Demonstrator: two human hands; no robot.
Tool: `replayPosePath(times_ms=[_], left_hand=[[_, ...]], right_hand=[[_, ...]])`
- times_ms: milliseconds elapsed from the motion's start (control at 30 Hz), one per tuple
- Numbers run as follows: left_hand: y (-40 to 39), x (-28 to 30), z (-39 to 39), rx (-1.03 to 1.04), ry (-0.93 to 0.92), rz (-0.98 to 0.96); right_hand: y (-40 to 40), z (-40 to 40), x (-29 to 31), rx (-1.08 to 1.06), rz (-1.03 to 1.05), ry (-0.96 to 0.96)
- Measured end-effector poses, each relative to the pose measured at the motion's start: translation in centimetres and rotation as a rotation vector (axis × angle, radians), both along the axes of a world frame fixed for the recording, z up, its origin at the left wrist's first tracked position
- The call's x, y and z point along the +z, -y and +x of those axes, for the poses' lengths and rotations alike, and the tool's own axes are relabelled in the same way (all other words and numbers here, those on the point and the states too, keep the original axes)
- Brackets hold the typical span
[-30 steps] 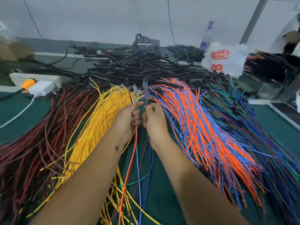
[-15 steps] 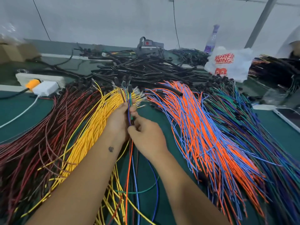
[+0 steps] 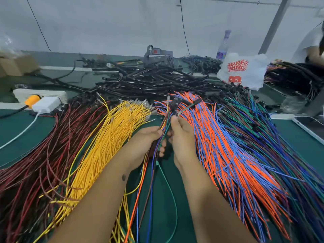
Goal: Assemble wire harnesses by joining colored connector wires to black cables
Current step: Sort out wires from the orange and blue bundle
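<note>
Small bundle of mixed wires (image 3: pixel 164 135) sits at frame center, above the green counter (image 3: pixel 21 130). Left hand (image 3: pixel 145 142) grip closed round the bundle; right hand (image 3: pixel 182 137) pinches its upper ends w/ thumb and fingers. Yellow wires (image 3: pixel 108 142) left of hands, orange/blue wires (image 3: pixel 228 146) right, black cables (image 3: pixel 157 81) piled behind, upper center.

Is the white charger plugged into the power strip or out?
Plugged in. The white charger sits against the power strip beside an orange plug, its white cable trailing over the green table.
</note>
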State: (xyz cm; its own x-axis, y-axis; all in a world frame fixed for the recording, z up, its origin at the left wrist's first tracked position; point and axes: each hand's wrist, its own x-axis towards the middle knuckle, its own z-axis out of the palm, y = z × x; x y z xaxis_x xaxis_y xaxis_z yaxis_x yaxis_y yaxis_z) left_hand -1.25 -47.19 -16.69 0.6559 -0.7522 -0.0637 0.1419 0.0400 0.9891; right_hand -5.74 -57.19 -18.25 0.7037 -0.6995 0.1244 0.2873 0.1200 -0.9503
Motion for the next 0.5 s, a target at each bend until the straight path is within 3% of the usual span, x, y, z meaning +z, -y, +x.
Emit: replayPosePath(times_ms=[167, 500], left_hand=[[-0.34, 0.09, -0.17, -0.091, 0.008, 0.011], [0.17, -0.04, 0.43, 0.017, -0.098, 0.034]], right_hand=[[-0.14, -0.23, 0.09, -0.035, 0.089, -0.003], [0.2, -0.28, 0.84, 0.066, -0.043, 0.027]])
